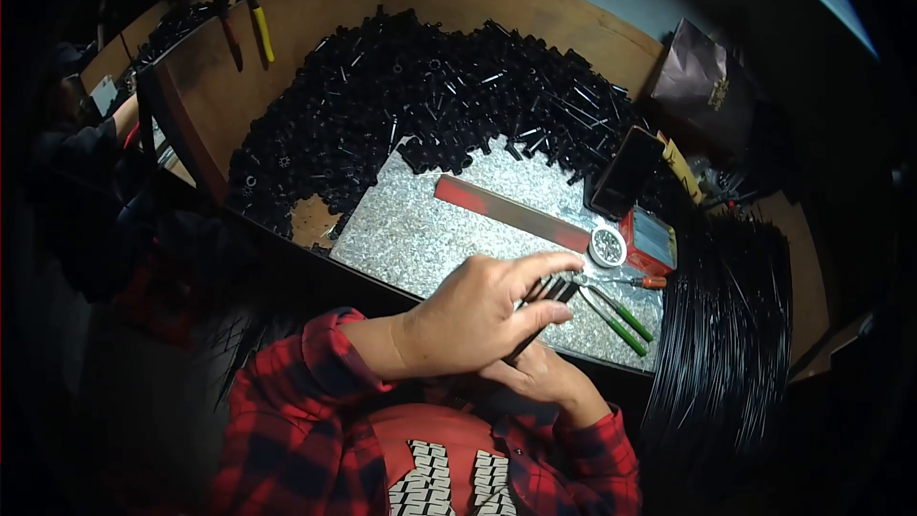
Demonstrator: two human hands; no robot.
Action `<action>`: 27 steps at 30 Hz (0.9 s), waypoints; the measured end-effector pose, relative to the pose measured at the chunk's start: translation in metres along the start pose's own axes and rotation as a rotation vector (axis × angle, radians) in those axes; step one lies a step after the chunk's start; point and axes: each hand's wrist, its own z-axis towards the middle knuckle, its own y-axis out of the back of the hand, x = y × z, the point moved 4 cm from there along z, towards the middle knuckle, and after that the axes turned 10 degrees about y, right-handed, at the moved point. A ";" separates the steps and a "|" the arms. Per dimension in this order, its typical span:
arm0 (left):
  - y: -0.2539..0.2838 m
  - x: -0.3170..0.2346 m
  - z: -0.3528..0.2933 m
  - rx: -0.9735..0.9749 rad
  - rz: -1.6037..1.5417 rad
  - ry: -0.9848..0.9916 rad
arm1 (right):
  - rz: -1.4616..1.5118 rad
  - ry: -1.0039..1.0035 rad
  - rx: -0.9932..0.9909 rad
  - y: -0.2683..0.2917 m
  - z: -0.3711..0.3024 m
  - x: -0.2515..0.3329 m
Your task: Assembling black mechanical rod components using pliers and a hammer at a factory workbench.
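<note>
My left hand (458, 315) reaches over a small bundle of black rods (549, 294), its thumb and forefinger curved round the upper ends. Below it, my right hand (549, 380) is closed at the lower part of the bundle; most of its fingers are hidden behind the left hand. Just beyond the fingertips lie green-handled pliers (626, 325) and an orange-handled screwdriver (651, 282). A white cup (607, 247) of small shiny pieces stands at the right end of a long bar with red on it (511, 214).
A heap of black tubular parts (439, 76) surrounds the speckled board (396, 220). A phone (627, 172) leans behind a red box (650, 239). Long black rods (716, 325) hang at the right. Yellow-handled nippers (258, 21) hang on the left wooden wall. Another person's arm (124, 119) shows far left.
</note>
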 end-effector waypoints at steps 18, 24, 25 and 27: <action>0.090 0.118 0.052 -0.531 0.386 0.041 | 0.252 -0.341 -0.658 -0.012 -0.004 -0.051; 0.197 0.243 0.080 -0.663 1.262 0.289 | 0.254 -0.361 -0.605 -0.019 0.001 -0.052; 0.205 0.253 0.083 -0.643 1.273 0.306 | 0.249 -0.357 -0.620 -0.017 0.003 -0.050; 0.202 0.247 0.096 -0.439 1.256 0.453 | 0.218 -0.389 -0.584 -0.014 0.003 -0.047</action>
